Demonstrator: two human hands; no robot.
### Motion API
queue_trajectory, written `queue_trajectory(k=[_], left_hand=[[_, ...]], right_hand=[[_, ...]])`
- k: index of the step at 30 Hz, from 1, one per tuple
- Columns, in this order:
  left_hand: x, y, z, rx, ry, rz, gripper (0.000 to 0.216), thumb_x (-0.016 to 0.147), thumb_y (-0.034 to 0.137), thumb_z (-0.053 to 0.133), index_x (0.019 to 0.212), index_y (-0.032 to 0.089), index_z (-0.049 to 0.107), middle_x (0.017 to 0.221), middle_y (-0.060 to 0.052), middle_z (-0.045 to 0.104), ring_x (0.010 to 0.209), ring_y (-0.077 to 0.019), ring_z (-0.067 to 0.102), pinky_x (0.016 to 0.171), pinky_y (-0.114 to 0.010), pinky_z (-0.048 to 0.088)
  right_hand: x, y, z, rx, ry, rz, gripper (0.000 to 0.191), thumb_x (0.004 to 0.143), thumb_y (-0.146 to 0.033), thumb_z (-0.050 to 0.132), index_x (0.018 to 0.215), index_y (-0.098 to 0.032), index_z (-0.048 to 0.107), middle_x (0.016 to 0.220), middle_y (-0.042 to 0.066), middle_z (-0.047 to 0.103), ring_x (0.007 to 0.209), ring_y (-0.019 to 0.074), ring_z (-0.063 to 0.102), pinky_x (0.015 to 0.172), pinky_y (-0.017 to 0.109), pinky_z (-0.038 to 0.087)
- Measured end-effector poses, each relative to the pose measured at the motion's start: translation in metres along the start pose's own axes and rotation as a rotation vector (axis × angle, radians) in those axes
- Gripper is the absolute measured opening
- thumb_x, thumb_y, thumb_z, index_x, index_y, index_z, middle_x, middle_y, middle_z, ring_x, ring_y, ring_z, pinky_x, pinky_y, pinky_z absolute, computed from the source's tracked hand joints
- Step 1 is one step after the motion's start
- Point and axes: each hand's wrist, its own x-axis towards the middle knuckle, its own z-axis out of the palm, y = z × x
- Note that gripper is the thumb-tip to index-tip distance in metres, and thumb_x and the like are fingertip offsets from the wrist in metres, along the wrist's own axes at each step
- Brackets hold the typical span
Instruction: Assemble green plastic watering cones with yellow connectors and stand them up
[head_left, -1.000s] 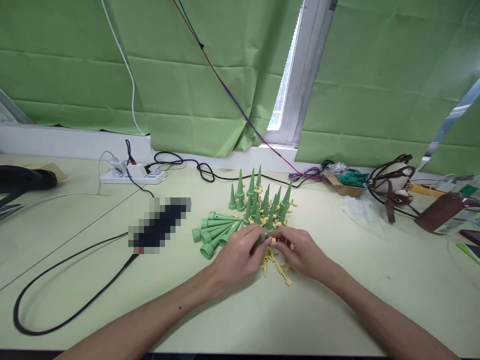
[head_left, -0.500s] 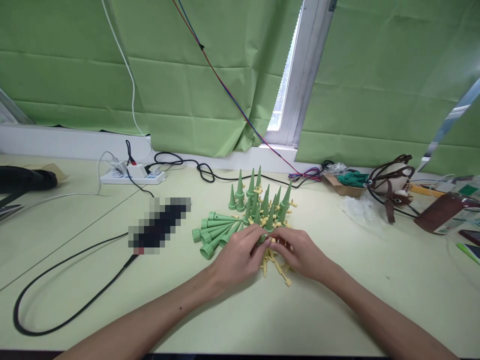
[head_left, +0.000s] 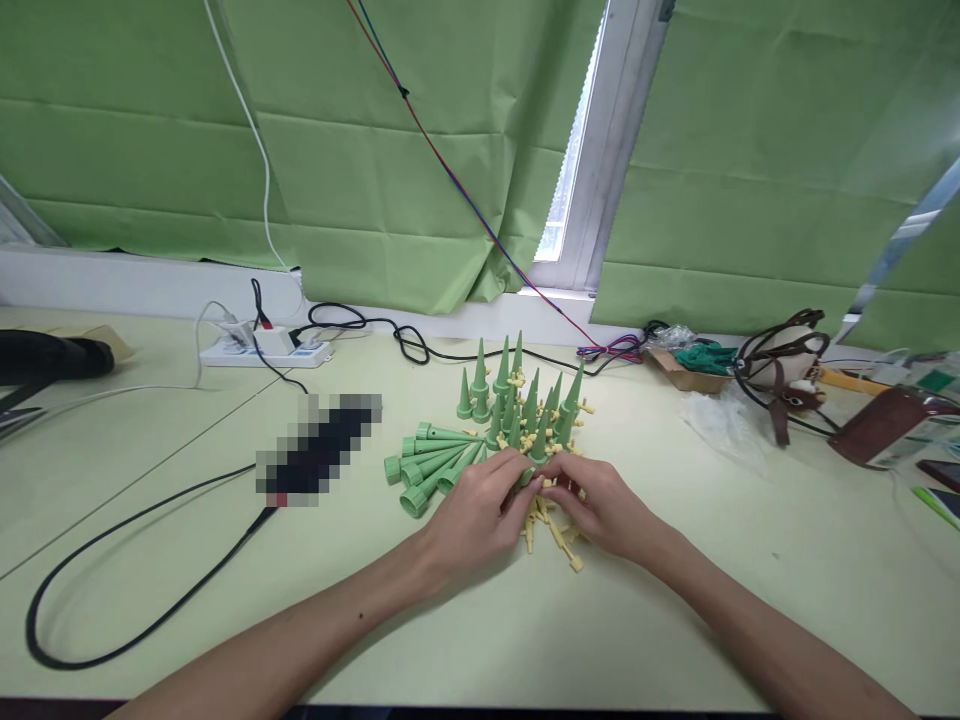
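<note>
My left hand [head_left: 480,515] and my right hand [head_left: 600,505] meet at the table's middle, fingers pinched together over a green cone spike [head_left: 527,478] and a small yellow plastic piece [head_left: 546,482]. Just behind them several green cone spikes [head_left: 525,405] stand upright with yellow pieces fitted. To the left, several more green cones [head_left: 427,465] lie on their sides. Loose yellow pieces [head_left: 555,535] are scattered under and between my hands.
A black cable [head_left: 135,570] loops across the left of the pale table. A white power strip [head_left: 266,348] sits at the back left. A cardboard tray [head_left: 686,370], a bag with brown straps [head_left: 787,370] and a brown case [head_left: 885,420] crowd the right back.
</note>
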Motion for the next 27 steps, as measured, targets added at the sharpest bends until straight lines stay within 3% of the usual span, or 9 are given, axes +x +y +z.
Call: queue_trajectory(k=[14,21,27], left_hand=[[-0.0006,0.0013,-0.0011,0.001,-0.009,-0.004,0.014,0.097,0.015,0.047,0.088,0.015,0.058,0.077,-0.001,0.057,0.067,-0.0134,0.049,0.061,-0.026,0.038],[0.0000,0.0016,-0.0030,0.009,0.020,0.007,0.013,0.098,0.015,0.047,0.091,0.016,0.058,0.078,-0.001,0.057,0.069,-0.0134,0.051,0.061,-0.025,0.038],[0.0005,0.0006,-0.0019,0.005,-0.012,-0.001,0.014,0.097,0.015,0.046,0.090,0.016,0.057,0.080,-0.001,0.057,0.069,-0.0136,0.050,0.061,-0.025,0.038]], right_hand=[[0.0012,-0.0021,-0.0020,-0.049,-0.022,-0.033,0.018,0.101,-0.021,0.043,0.083,-0.021,0.049,0.071,-0.001,0.056,0.063,0.0147,0.052,0.059,0.025,0.038],[0.0005,0.0012,0.0001,-0.011,0.038,-0.012,0.005,0.096,-0.021,0.054,0.101,-0.021,0.056,0.084,0.002,0.062,0.068,0.0146,0.057,0.062,0.026,0.043],[0.0000,0.0024,-0.0004,-0.009,0.035,-0.023,0.007,0.096,-0.017,0.052,0.092,-0.020,0.056,0.077,0.000,0.060,0.065,0.0144,0.054,0.060,0.025,0.042]])
